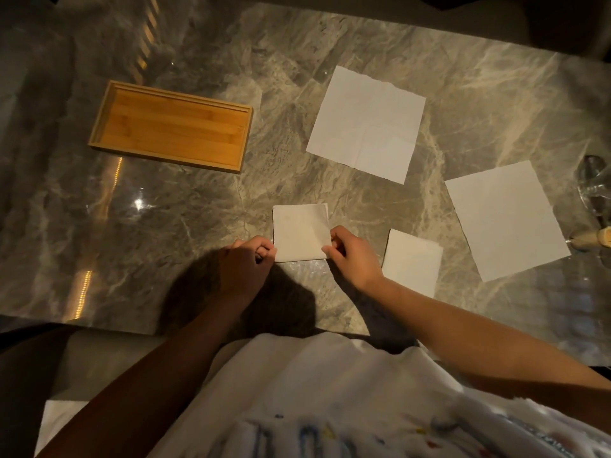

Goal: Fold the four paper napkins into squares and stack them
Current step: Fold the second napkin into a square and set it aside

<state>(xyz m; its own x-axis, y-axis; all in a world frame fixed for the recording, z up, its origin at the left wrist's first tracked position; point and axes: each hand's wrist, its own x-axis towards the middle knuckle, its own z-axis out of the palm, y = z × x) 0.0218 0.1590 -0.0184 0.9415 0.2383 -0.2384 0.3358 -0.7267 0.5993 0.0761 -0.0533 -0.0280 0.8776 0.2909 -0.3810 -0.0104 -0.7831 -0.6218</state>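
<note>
A small folded white napkin (300, 231) lies on the marble table in front of me. My left hand (246, 261) pinches its near left corner and my right hand (352, 256) pinches its near right corner. Another folded napkin (411, 261) rests flat just right of my right wrist, partly behind my forearm. Two unfolded napkins lie flat: one at the back centre (365, 123) with crease lines showing, the other at the right (506, 219).
An empty wooden tray (99, 117) sits at the back left. A clear glass object (595, 190) and a small wooden piece (595, 238) stand at the right edge. The marble table (165, 226) ends close to my body.
</note>
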